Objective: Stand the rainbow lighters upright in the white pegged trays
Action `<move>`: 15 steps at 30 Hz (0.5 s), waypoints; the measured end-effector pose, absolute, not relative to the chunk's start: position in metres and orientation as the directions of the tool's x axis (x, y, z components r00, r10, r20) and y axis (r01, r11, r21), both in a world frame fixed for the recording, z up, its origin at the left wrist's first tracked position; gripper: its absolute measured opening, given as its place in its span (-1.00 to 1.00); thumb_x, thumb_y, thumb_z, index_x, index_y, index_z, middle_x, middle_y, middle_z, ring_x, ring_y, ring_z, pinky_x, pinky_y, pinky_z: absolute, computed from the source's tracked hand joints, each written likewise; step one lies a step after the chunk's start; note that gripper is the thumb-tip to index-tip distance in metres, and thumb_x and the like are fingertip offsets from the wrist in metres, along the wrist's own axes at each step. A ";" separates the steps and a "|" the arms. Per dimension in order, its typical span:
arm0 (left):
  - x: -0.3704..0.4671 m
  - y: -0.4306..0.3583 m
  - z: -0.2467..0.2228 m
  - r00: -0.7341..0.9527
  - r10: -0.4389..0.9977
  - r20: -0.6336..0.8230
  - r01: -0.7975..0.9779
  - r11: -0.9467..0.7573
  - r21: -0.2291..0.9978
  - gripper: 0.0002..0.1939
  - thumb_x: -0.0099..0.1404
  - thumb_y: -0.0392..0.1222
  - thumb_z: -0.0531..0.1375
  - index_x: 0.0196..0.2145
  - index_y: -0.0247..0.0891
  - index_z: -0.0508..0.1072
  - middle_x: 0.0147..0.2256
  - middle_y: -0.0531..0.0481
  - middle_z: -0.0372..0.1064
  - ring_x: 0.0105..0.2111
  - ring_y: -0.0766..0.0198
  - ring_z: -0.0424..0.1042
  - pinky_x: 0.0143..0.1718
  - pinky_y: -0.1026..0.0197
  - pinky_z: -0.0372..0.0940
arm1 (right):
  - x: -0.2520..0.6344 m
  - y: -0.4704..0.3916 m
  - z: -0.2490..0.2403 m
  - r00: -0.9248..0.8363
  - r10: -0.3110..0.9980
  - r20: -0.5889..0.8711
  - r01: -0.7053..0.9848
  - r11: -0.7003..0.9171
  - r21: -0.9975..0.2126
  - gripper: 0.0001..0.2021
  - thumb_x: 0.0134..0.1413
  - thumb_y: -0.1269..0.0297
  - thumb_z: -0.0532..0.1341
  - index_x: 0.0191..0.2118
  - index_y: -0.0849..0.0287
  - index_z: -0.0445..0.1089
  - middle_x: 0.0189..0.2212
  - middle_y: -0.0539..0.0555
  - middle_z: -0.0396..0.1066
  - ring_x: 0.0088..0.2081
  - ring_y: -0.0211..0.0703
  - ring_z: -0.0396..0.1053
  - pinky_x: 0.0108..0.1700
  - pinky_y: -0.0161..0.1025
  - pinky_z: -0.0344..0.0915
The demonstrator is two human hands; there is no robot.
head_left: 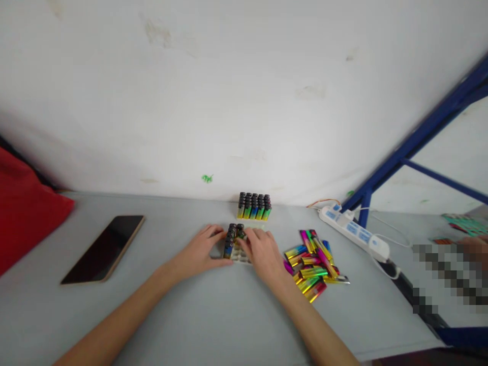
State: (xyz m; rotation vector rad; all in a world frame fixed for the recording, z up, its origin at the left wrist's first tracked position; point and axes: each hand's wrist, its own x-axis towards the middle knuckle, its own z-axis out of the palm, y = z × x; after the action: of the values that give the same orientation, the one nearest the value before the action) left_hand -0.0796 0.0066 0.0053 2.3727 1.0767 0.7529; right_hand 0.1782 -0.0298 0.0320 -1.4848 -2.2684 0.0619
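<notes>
A pale tray with rows of round-edged slots (239, 255) lies on the table in front of me. Black-topped lighters (229, 243) stand upright along its left side, and its front slots show bare. My left hand (202, 250) steadies the tray from the left, thumb at the front corner and fingers toward the back. Over the tray's right part is my right hand (263, 251), its thumb and fingers pinched around a lighter (241, 234) in the second row. The fingers partly cover that lighter and the slots behind.
Behind stands a full block of lighters (254, 207) against the wall. Shiny multicoloured lighter-shaped pieces (312, 264) are heaped right. A phone-like dark tablet (104, 249) lies left, near red cloth (26, 213). A power strip (354, 231) and blue frame (412, 137) stand right; another person's hand (475, 251) is beyond.
</notes>
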 end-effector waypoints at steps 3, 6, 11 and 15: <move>-0.081 0.010 0.001 0.546 0.784 0.296 0.559 -0.604 0.568 -0.31 0.28 0.32 0.58 0.19 -0.13 0.70 0.17 -0.24 0.60 0.22 -0.27 0.57 0.37 -0.25 0.48 | 0.186 -0.036 0.035 -0.312 0.879 0.360 0.885 0.406 -0.227 -0.78 0.63 0.06 0.35 0.10 0.09 0.57 -0.01 0.25 0.66 0.05 0.18 0.59 0.08 0.01 0.48; -0.083 0.013 -0.001 0.548 0.783 0.295 0.556 -0.604 0.571 -0.29 0.29 0.36 0.56 0.20 -0.14 0.70 0.18 -0.26 0.60 0.23 -0.30 0.57 0.39 -0.28 0.47 | 0.218 -0.040 0.036 -0.248 0.876 0.414 0.879 0.383 -0.284 -0.80 0.67 0.11 0.28 0.08 0.09 0.59 0.01 0.24 0.64 0.04 0.18 0.56 0.12 0.06 0.49; -0.084 0.014 0.000 0.559 0.776 0.292 0.557 -0.612 0.562 -0.29 0.34 0.42 0.51 0.21 -0.12 0.71 0.21 -0.27 0.60 0.24 -0.29 0.57 0.39 -0.27 0.48 | 0.319 -0.050 0.031 -0.044 0.853 0.521 0.920 0.238 -0.313 -0.70 0.68 0.10 0.16 0.13 0.12 0.60 0.05 0.31 0.58 0.13 0.26 0.54 0.27 0.21 0.48; -0.085 0.014 -0.002 0.561 0.777 0.286 0.576 -0.614 0.539 -0.26 0.36 0.47 0.46 0.21 -0.16 0.71 0.20 -0.29 0.60 0.23 -0.29 0.58 0.38 -0.28 0.49 | 0.383 -0.061 0.011 0.099 0.843 0.529 0.975 0.025 -0.223 -0.41 0.66 -0.15 0.08 0.38 0.21 0.51 0.39 0.51 0.39 0.48 0.47 0.31 0.46 0.45 0.33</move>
State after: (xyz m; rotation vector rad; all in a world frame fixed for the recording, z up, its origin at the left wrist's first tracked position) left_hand -0.0845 0.0139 -0.0016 2.4122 1.1003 0.7157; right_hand 0.3828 -0.0606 0.0111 -1.8483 -1.7739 -0.3202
